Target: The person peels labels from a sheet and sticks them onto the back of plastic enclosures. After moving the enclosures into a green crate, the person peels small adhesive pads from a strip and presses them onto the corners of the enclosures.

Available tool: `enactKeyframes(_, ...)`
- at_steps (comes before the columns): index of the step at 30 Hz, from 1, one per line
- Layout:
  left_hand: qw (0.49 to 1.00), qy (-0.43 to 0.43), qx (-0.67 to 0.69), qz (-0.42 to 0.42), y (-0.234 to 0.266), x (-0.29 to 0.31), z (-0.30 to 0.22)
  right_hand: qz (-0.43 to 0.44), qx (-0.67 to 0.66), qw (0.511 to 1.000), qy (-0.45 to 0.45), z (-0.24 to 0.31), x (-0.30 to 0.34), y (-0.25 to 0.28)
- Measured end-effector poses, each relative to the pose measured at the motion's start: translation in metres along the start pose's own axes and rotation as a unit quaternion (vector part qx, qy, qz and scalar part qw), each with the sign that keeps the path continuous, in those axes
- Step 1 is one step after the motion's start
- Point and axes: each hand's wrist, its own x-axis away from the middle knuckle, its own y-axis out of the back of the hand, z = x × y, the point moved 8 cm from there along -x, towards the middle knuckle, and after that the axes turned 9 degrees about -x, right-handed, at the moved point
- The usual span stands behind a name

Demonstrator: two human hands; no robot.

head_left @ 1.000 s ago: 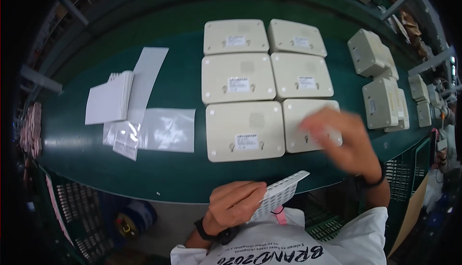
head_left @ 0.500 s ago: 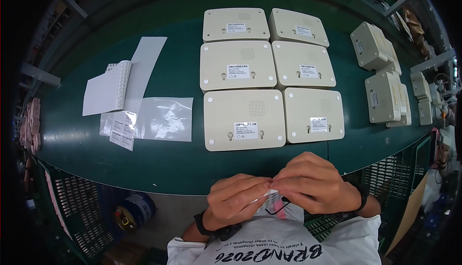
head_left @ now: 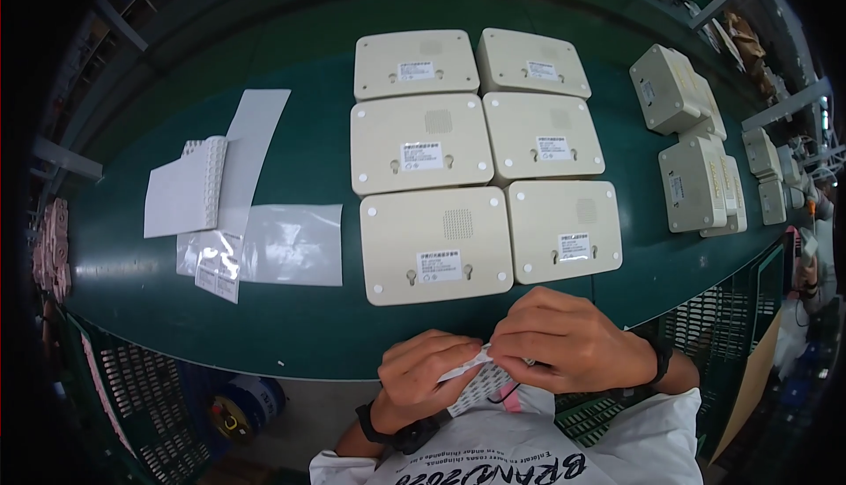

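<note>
In front of my chest, both hands are closed on a white sheet (head_left: 483,389) with a repeating pattern of small marks. My left hand (head_left: 430,369) pinches its upper left edge. The fingertips of my right hand (head_left: 564,344) are pressed together at the sheet's top edge, close to the left fingers; what lies between those tips is too small to make out. Just beyond stand cream plastic housings (head_left: 438,221) in two columns, each with a white label. White round pads sit at the corners of the near and middle ones; the far pair (head_left: 414,51) shows dark corner spots.
To the left on the green table (head_left: 308,331) lie a partly rolled sheet of round pads (head_left: 181,194), a long white strip (head_left: 256,133), a clear plastic bag (head_left: 295,247) and label sheets (head_left: 217,269). More housings (head_left: 692,190) stand at right. Green crates (head_left: 145,388) flank me.
The view has tilted, so the table items sit lower in the picture. More of the patterned sheet now shows below my fingers. Both hands still grip it.
</note>
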Motion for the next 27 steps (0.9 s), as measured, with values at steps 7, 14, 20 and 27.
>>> enactKeyframes(7, 0.998, 0.061, -0.019, -0.004, 0.005, 0.012, 0.011, -0.052, -0.053, 0.994, -0.083, -0.027, -0.032, 0.064)
enactKeyframes(14, 0.995, 0.093, -0.029, -0.01, 0.0, 0.012, 0.018, -0.116, 0.086, 0.974, -0.175, -0.159, -0.107, 0.164)
enactKeyframes(20, 0.994, 0.105, -0.039, -0.016, 0.003, 0.016, 0.019, -0.1, 0.064, 0.98, -0.161, -0.178, -0.125, 0.147)
enactKeyframes(27, 0.994, 0.106, -0.029, -0.013, 0.003, 0.014, 0.02, -0.104, 0.107, 0.976, -0.161, -0.174, -0.129, 0.146)
